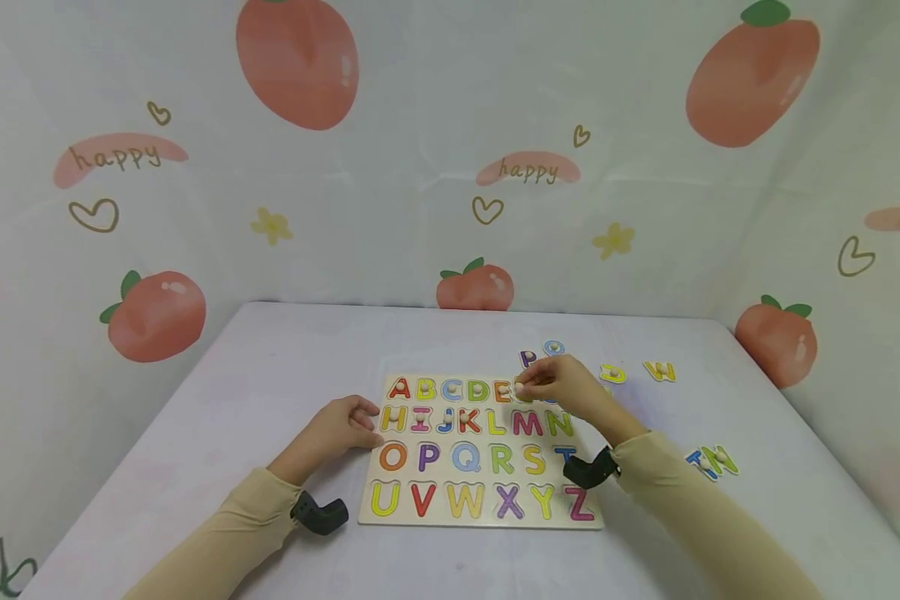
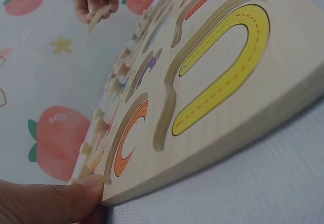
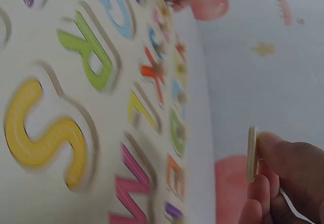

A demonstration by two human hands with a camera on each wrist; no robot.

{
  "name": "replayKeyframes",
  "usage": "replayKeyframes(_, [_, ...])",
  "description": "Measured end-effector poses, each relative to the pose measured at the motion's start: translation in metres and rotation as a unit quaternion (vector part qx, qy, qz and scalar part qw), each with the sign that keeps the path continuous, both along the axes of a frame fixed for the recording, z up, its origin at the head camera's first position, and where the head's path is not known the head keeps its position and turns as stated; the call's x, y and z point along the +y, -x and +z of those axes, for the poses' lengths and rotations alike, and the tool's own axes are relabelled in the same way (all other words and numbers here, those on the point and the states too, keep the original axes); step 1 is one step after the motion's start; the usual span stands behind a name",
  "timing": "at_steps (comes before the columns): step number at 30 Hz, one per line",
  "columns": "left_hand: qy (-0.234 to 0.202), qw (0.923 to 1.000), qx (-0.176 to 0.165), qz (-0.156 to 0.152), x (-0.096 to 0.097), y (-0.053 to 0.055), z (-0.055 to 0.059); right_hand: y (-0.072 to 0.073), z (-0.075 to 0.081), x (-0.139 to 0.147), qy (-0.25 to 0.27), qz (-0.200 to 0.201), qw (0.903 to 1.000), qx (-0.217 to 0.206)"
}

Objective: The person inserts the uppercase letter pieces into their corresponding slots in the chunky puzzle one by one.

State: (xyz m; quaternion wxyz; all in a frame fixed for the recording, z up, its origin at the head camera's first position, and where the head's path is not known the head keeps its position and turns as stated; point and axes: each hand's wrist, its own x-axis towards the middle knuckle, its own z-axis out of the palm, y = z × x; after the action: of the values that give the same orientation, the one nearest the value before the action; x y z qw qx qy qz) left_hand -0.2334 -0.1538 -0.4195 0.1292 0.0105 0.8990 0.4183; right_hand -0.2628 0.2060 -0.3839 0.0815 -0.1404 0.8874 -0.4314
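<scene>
My right hand [image 1: 566,390] pinches a small wooden letter piece [image 3: 252,154] by its knob, above the top row of the alphabet puzzle board [image 1: 438,475]. That piece is edge-on in the right wrist view, so its letter is hidden. My left hand [image 1: 345,427] rests at the board's left edge, thumb [image 2: 76,196] against the wood, other fingers mostly hidden in the left wrist view. Knobbed letters such as the red A [image 1: 399,388] and the K [image 1: 468,421] sit in the upper two rows. Lower recesses show printed letters without knobs, like the yellow U [image 2: 253,47].
Beyond the board lie a purple P [image 1: 528,358] and a blue round letter [image 1: 553,347]. Farther right are a yellow letter [image 1: 612,373] and a yellow W [image 1: 660,372]. A blue T [image 1: 701,464] and a green N [image 1: 720,459] lie by my right sleeve. A patterned cloth hangs behind.
</scene>
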Motion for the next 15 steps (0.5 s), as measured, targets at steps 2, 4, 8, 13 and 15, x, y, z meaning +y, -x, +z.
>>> replayKeyframes(2, [0.001, 1.0000, -0.001, 0.003, 0.001, 0.000, 0.000, -0.001, -0.004, -0.010, -0.002, 0.000, 1.0000, -0.006])
replayKeyframes(4, [0.001, 1.0000, -0.001, 0.002, 0.001, 0.000, 0.000, -0.002, -0.010, -0.018, -0.011, 0.002, 0.9999, -0.009])
replayKeyframes(8, [0.001, 1.0000, -0.001, 0.003, 0.001, 0.001, 0.000, -0.003, -0.019, -0.030, -0.032, -0.006, 0.9993, -0.021])
replayKeyframes(13, [-0.004, 1.0000, 0.003, -0.001, 0.000, 0.001, -0.001, -0.004, -0.028, -0.037, -0.057, -0.026, 0.9969, -0.049])
replayKeyframes(15, [-0.006, 1.0000, 0.006, -0.004, 0.000, 0.001, -0.001, -0.004, -0.032, -0.039, -0.061, -0.030, 0.9961, -0.056])
